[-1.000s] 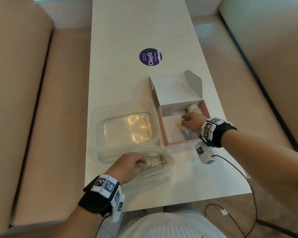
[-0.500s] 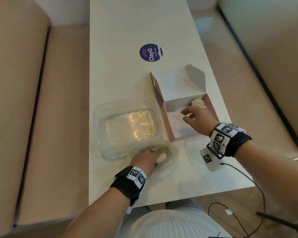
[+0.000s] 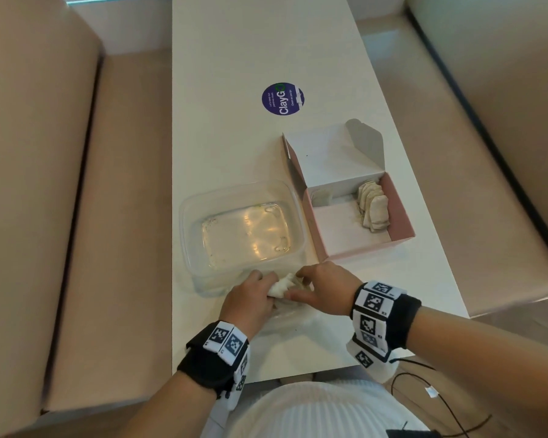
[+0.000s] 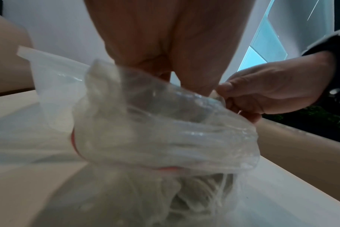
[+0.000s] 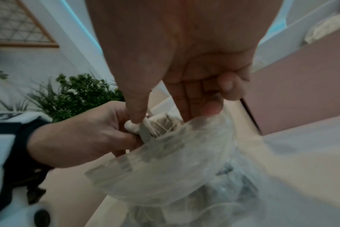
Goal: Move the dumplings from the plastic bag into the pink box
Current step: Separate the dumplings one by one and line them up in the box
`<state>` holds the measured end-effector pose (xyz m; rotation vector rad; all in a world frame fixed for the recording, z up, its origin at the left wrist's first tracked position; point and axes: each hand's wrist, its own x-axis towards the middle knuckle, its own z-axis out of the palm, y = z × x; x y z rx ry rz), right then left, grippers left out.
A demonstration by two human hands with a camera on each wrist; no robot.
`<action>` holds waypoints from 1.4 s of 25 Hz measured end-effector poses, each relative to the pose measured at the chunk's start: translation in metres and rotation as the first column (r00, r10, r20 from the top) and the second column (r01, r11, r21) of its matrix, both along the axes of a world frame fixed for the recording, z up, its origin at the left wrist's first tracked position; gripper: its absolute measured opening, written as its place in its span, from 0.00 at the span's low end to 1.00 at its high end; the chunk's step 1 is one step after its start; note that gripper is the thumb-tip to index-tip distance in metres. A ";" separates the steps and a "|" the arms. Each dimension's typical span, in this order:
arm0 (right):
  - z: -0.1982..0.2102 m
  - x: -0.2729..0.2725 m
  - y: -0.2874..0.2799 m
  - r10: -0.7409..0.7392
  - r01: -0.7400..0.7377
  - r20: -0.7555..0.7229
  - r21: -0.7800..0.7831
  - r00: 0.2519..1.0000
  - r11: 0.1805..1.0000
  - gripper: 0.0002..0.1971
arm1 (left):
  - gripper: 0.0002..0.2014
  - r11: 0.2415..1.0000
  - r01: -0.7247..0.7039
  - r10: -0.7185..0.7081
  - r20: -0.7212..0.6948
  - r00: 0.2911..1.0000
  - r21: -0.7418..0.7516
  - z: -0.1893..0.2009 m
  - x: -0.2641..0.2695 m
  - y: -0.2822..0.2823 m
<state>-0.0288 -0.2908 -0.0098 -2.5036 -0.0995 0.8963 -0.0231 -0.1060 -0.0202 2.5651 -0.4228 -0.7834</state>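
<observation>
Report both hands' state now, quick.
Left hand: grips a dumpling at the plastic bag mouth.
Right hand: pinches the bag's rim.

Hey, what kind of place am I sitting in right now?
Probably a café or restaurant booth: a long white table flanked by beige padded benches, a round ClayGo clean-up sticker on the tabletop, and potted greenery behind.

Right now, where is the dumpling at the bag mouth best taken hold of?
By its pale end sticking up out of the plastic bag, pinched from above. The dumpling already sits between the left hand and right hand; its lower part is still inside the film.
</observation>
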 end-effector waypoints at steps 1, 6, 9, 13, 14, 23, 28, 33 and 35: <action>0.000 0.001 0.004 -0.021 0.021 -0.012 0.016 1.000 1.000 0.32 | 0.15 1.000 -0.003 0.003 0.010 1.000 0.008 0.000 -0.002 0.000; 0.006 0.002 0.012 -0.034 0.033 -0.002 0.162 0.999 0.986 0.36 | 0.16 1.000 -0.018 0.018 0.001 1.000 0.016 -0.002 -0.006 0.004; 0.005 -0.001 0.013 -0.081 0.071 0.039 0.216 0.996 0.974 0.32 | 0.16 1.000 -0.027 0.027 0.028 0.999 -0.016 0.000 -0.005 0.003; 0.003 0.000 0.015 -0.141 0.120 0.068 0.251 0.988 0.961 0.17 | 0.12 0.985 -0.081 0.091 0.060 0.994 -0.155 0.002 -0.006 0.006; 0.004 0.001 0.014 -0.133 0.112 0.065 0.260 0.989 0.959 0.15 | 0.12 0.969 -0.117 0.131 0.051 0.990 -0.218 0.003 -0.007 0.008; 0.018 0.005 -0.008 -0.392 0.423 -0.194 0.616 0.899 0.664 0.07 | 0.15 0.933 -0.269 0.240 -0.143 0.960 -0.240 0.004 -0.006 0.032; 0.037 0.008 -0.025 -0.435 0.559 -0.404 0.762 0.804 0.326 0.10 | 0.08 0.939 -0.256 0.221 -0.167 0.961 -0.231 0.007 -0.006 0.031; 0.042 0.002 -0.029 -0.391 0.561 -0.446 0.786 0.805 0.259 0.19 | 0.06 0.733 -0.526 0.440 -0.289 0.850 -0.432 0.020 -0.004 0.034; 0.039 -0.003 -0.025 -0.361 0.578 -0.474 0.768 0.803 0.276 0.22 | 0.07 0.613 -0.615 0.514 -0.341 0.787 -0.496 0.029 -0.001 0.035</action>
